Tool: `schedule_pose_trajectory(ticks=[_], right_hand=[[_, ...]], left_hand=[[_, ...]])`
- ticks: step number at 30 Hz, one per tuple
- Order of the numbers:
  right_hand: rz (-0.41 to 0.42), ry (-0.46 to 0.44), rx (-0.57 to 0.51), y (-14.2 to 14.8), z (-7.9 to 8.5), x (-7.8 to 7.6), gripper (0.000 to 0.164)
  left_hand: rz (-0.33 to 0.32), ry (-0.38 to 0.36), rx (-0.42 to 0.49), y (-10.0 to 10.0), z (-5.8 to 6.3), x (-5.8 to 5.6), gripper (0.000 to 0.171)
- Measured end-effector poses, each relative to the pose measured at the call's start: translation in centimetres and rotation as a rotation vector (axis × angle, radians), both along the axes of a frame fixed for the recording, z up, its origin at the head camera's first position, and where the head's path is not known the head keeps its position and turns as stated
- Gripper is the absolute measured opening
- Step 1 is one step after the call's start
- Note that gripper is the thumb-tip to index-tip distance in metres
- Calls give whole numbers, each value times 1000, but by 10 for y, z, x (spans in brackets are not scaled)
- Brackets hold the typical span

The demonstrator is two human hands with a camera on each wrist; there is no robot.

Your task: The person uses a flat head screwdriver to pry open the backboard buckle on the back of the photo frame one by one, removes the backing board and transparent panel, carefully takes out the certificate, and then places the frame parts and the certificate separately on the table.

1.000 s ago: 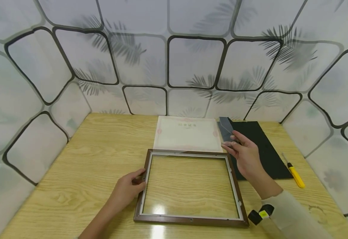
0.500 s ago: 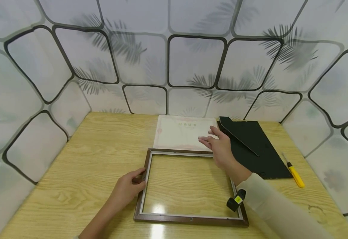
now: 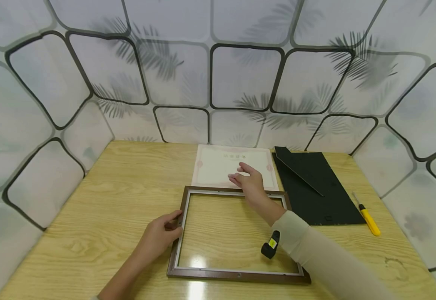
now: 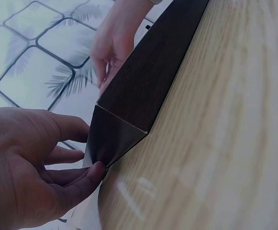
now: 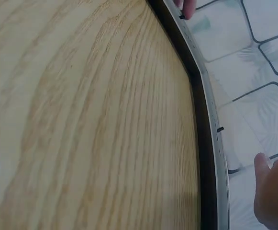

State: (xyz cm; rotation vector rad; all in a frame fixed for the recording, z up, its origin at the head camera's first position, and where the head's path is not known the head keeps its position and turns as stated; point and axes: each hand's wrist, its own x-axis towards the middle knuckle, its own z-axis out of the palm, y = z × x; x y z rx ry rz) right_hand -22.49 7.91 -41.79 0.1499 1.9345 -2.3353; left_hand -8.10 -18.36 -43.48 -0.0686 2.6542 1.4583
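A brown picture frame (image 3: 238,275) with a pale inner lip lies on the table, the wood grain visible through its opening. My left hand (image 3: 160,234) grips its left side; in the left wrist view, finger and thumb of the left hand (image 4: 38,165) sit at the dark frame's corner (image 4: 122,129). My right hand (image 3: 253,185) reaches across the far rail, over a white printed certificate (image 3: 218,171). Its fingers are loosely bent, with nothing visible between them. In the right wrist view, only part of the right hand (image 5: 275,191) shows beyond the frame rail (image 5: 208,120).
A black backboard (image 3: 330,187) with a support leg (image 3: 296,171) lies to the right of the certificate. Farther right is a yellow-handled screwdriver (image 3: 370,221). Patterned fabric walls (image 3: 240,79) border the wooden table (image 3: 101,200) at the back and sides.
My right hand has moved left, from beside the backboard's leg to above the certificate. A greyish sheen over that leg is gone. The left hand and frame have stayed put.
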Motion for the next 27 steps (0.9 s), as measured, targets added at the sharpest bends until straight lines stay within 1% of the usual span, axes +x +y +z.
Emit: schedule_pose_trajectory(ticks=[3,6,12,16,23,27], right_hand=[[30,-6,-19,-9,-1,-2,56],[45,-12,-11,-18,-1,-4,53],[54,-18,-6,-33,-4,-10,54],[49,-13,-31,-43,-8,-15,54],[65,-23,-72,-73,-11,-19,54],[78,-24,-62,-91,-13,-21,54]], left_hand=[[0,-2,-2,-1,-1,-1,51],[5,-11,5,-1,-2,-2,52],[7,-11,18,-1,-3,-3,51],[5,-10,18,-1,-2,-4,51],[6,-14,23,-2,-2,-3,51],[4,-17,28,-3,-2,-3,51]])
